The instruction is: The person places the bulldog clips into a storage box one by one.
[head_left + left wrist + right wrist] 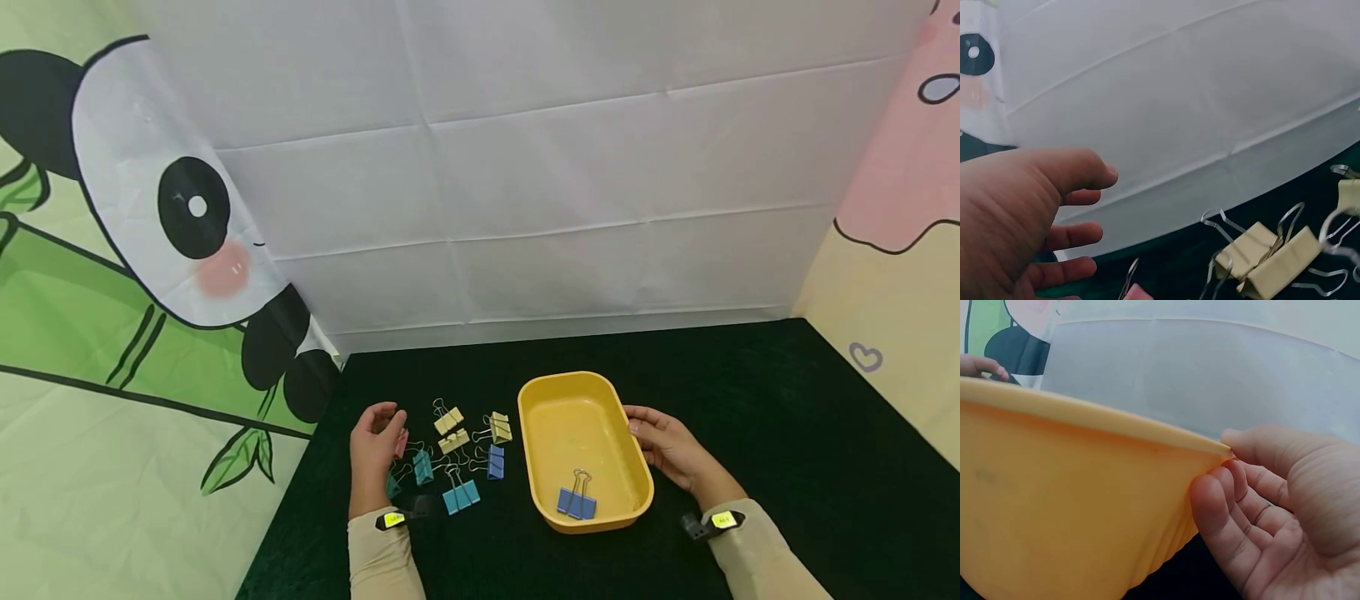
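A white cloth [525, 183] is the largest thing, and it hangs behind the table. At its left there is a green cloth [90, 475] with a printed panda [187, 192], and at its right a pink and cream cloth [892, 292]. Before them lies the table [750, 408], which has a dark green cover.

On the table stands a yellow box [577, 425], to the right of the group of clips. The right hand [671, 446] is at the right side of this box. Its fingers are clamped on the rim: the thumb is at the top edge, and the other fingers are bent against the outer wall.

The left hand [372, 457] is at the left edge of the group. In the left wrist view, its thumb and its fingers are apart, loosely bent. A red clip [401, 444] is just beside this hand. Both arms wear light sleeves, and at each wrist there is a black band with a yellow label.

The clips are the smallest things. Three pale yellow clips [453, 441] lie at the back of the group, a blue clip [496, 462] at its right, and a light blue clip [461, 497] at its front. Two teal clips [423, 467] are near the left wrist, one partly hidden. Inside the box, near its front end, is another blue clip [577, 504], with its wire handles toward the back.
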Demonstrator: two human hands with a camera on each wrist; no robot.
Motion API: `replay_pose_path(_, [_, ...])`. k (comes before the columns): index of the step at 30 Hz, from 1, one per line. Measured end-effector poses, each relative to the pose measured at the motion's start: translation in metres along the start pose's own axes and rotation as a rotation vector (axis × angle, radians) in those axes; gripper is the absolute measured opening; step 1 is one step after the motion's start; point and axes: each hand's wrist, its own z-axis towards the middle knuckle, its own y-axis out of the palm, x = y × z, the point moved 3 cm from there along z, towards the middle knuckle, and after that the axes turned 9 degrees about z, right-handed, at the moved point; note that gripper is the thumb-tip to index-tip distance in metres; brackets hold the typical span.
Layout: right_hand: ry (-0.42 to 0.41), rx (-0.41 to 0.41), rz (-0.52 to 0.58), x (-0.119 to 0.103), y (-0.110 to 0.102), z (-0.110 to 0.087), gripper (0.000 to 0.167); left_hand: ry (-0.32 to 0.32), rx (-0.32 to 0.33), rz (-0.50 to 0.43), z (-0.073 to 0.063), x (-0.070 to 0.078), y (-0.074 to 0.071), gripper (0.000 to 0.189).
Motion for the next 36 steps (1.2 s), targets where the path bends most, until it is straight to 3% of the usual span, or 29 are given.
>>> replay_pose_path(6, [0.001, -0.002, 0.004, -0.001, 0.001, 0.000, 0.058, -0.030, -0.041, 0.020, 0.003, -0.017, -0.002, 0.044])
replay_pose_path(14, [0.001, -0.006, 0.009, -0.001, 0.001, 0.000, 0.057, -0.021, -0.063, 0.117, 0.002, -0.022, 0.002, 0.043])
replay_pose_path(21, [-0.002, -0.012, 0.022, -0.001, 0.001, -0.001, 0.054, -0.002, -0.105, 0.136, 0.003, -0.027, 0.005, 0.032])
replay_pose_path(31, [0.000, -0.016, 0.023, -0.003, 0.002, -0.003, 0.054, -0.008, -0.092, 0.173, 0.002, -0.029, 0.000, 0.019])
replay_pose_path(36, [0.007, -0.011, 0.020, -0.002, 0.002, -0.002, 0.054, -0.040, -0.041, 0.155, 0.000, -0.027, -0.003, 0.019])
